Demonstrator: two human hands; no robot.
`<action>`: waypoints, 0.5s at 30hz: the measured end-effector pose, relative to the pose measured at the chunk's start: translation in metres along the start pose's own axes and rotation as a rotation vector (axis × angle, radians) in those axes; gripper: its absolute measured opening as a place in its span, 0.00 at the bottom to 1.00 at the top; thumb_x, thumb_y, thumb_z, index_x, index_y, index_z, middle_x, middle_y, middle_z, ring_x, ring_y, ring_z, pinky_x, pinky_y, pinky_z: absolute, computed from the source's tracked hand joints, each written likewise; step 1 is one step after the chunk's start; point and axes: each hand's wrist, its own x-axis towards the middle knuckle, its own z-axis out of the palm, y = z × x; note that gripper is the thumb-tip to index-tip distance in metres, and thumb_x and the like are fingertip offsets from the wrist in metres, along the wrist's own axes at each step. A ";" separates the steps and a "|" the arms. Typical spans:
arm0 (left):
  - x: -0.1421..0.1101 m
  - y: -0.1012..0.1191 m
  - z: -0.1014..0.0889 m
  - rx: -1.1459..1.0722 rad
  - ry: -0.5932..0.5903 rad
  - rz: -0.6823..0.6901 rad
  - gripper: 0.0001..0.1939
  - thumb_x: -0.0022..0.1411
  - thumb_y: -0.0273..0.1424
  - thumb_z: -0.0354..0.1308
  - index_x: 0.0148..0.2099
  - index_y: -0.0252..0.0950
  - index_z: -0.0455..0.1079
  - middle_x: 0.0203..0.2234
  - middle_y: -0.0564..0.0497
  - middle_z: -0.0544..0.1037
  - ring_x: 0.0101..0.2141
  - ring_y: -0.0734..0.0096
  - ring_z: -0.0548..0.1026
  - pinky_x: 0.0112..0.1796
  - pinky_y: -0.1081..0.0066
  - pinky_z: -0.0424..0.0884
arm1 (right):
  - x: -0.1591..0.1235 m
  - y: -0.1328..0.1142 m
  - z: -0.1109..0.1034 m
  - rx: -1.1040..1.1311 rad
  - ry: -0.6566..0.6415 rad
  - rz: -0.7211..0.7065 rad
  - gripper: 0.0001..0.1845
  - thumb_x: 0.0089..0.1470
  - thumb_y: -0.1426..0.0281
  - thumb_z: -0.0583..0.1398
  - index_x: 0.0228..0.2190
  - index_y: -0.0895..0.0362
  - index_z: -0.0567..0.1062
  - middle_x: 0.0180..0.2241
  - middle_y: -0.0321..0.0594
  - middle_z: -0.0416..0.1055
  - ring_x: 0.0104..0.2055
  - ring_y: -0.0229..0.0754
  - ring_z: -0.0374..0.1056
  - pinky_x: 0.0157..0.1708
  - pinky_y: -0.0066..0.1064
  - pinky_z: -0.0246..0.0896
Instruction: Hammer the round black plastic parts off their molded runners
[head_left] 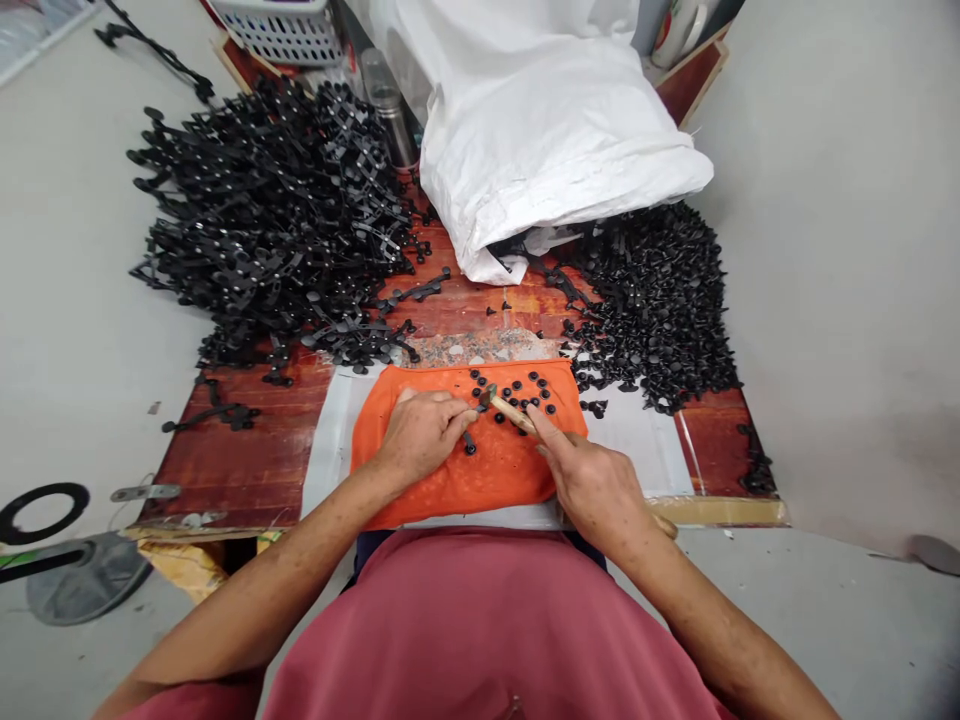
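On an orange cloth lie several small round black caps. My right hand is closed around the wooden handle of a small hammer, its index finger stretched along the handle. The hammer's head is beside the fingertips of my left hand. That hand pinches a black strip with a round end, which lies on the cloth and is partly hidden under the fingers. Whether the hammer head touches the piece I cannot tell.
A tall heap of black linked strips covers the table's left side. At the right is a pile of small black pieces. Between them a white sack hangs over the red-brown table. A metal bottle and a basket stand behind.
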 end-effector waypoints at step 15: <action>-0.022 0.021 -0.013 -0.377 0.404 0.052 0.30 0.54 0.47 0.70 0.53 0.39 0.66 0.53 0.41 0.73 0.56 0.52 0.70 0.58 0.54 0.67 | 0.032 -0.028 -0.003 1.229 0.013 0.197 0.10 0.58 0.61 0.63 0.32 0.54 0.72 0.21 0.27 0.61 0.20 0.33 0.54 0.20 0.25 0.52</action>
